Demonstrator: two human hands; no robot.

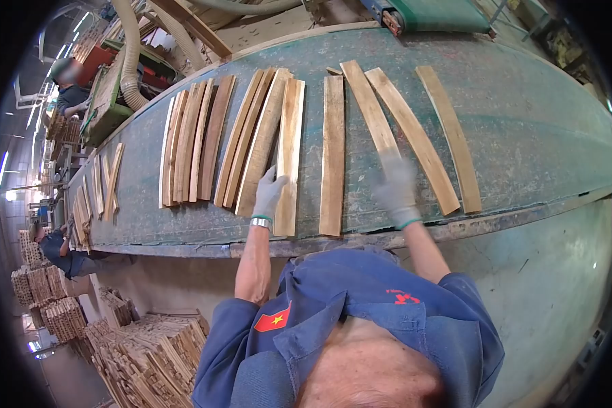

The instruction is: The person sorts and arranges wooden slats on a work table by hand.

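Several long wooden strips lie across the green table (523,143). My left hand (269,196), in a pale glove, touches the left edge of a light strip (290,149), its thumb and fingers partly apart around that edge. My gloved right hand (396,189) is blurred by motion over the lower end of a slanted strip (367,105); its fingers cannot be made out. Between my hands lies a single strip (332,156). Two more strips, one curved (415,136) and one at the far right (450,136), lie beyond my right hand.
More strips (187,143) lie to the left. Two other people, one beyond the table (71,92) and one at its near side (56,248), are at the left. Stacked wood (149,353) stands below left. A hose (130,58) and a green conveyor (442,15) are at the far side.
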